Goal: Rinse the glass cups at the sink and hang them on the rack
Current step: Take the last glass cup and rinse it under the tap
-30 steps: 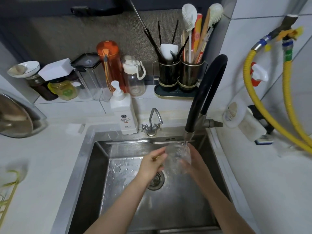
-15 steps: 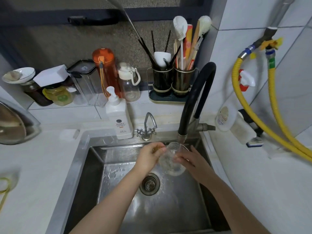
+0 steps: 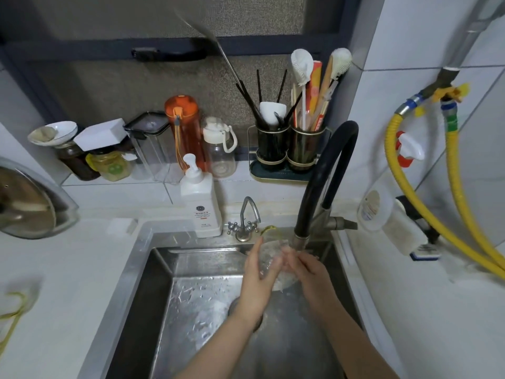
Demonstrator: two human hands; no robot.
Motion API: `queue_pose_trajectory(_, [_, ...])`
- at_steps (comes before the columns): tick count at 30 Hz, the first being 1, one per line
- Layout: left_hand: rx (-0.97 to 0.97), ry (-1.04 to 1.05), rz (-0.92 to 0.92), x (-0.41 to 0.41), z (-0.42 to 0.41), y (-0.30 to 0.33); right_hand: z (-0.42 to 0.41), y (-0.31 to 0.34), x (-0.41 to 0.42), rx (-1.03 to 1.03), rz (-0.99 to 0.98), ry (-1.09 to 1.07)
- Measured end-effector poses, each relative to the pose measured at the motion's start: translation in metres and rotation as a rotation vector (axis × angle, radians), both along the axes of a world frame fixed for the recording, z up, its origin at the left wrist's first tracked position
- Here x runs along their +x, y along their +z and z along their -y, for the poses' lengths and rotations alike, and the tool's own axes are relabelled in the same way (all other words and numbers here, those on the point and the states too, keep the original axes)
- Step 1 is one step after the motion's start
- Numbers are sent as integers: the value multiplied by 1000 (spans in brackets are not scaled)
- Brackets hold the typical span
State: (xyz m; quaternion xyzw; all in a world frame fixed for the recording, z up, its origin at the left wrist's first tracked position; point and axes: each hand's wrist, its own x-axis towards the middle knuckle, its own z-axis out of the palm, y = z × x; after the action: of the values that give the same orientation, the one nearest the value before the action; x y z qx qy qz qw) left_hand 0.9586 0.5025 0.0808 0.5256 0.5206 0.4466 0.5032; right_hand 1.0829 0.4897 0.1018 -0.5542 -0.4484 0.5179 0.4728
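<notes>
Starting at the far left, a yellow-green wire rack (image 3: 12, 318) pokes in at the frame edge on the white counter (image 3: 68, 269), with a glass pot lid (image 3: 30, 203) leaning behind it; along the tiled ledge stand jars, a clear container, an orange bottle (image 3: 184, 129) and a small clear bottle with a white cap (image 3: 220, 149), and a white pump soap bottle (image 3: 200, 203) sits at the back rim of the steel sink (image 3: 131, 296). Just right of it is a small chrome tap (image 3: 246, 220). Over the basin the left hand (image 3: 257, 283) is wrapped round the near side of the glass cup (image 3: 269, 258), fingers pressed against the wall, while the right hand (image 3: 308, 269) clasps the other side, fingertips on the glass; the cup is held tilted between both palms, right under the spout of the black gooseneck faucet (image 3: 325, 173). Its yellowish handle shows above the left fingers. Behind stand two dark utensil holders (image 3: 289, 149); on the right wall hang yellow hoses (image 3: 453, 187)
</notes>
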Motion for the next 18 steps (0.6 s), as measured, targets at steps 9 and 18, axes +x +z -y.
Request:
queue_pose_trajectory(9, [-192, 2, 189, 5, 6, -1, -4, 0, 15, -19, -8, 9])
queue_pose_trajectory(18, [-351, 19, 267, 5, -7, 6, 8, -9, 15, 52, 339, 376])
